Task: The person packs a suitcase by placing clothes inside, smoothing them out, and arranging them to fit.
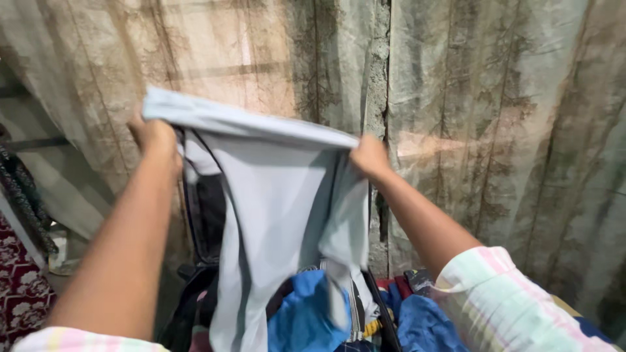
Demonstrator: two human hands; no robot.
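Observation:
I hold a pale grey-blue garment (pixel 274 195) up in front of me, stretched between both hands. My left hand (pixel 153 137) grips its upper left edge and my right hand (pixel 368 156) grips its upper right edge. The cloth hangs down from the top edge in loose folds, reaching the pile of clothes (pixel 313 313) below. Both of my arms are stretched forward, with striped pastel sleeves near the bottom corners.
Blue cloth (pixel 424 326) and other mixed garments lie heaped at the bottom centre. A dark bag or suitcase (pixel 202 221) stands behind the held garment. Patterned curtains (pixel 508 130) cover the wall ahead, with a concrete pillar (pixel 377 78) between them. A red patterned fabric (pixel 19 293) lies at the lower left.

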